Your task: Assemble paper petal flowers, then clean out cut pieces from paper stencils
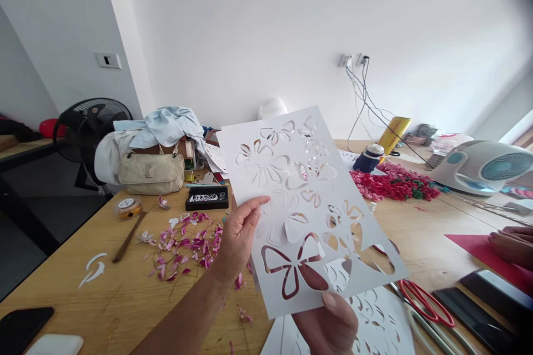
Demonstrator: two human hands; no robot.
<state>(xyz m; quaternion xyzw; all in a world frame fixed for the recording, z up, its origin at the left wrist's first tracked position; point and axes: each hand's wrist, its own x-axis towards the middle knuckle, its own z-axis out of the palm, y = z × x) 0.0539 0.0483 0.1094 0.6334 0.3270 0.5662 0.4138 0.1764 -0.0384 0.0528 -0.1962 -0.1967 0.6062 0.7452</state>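
A white sheet of paper (343, 191) with several butterfly and petal shapes cut out is held up, tilted, above the table. My left hand (241, 233) grips its left edge, fingers closed and index finger lying across the front. My right hand (328, 324) pinches the bottom edge, thumb in front and fingers behind, partly showing through a butterfly cut-out. Below it, more cut white paper (378, 316) lies on the table. Red-handled scissors (428, 302) rest to the right of my right hand, their blades partly hidden by the sheet.
Pink petals (204, 244), white paper scraps (94, 269) and a wooden stick (129, 237) lie left. A beige handbag (152, 172) and black box (207, 198) stand behind. Right are red flower bunches (395, 180), a white fan (483, 166) and another person's hand (514, 247) on red paper.
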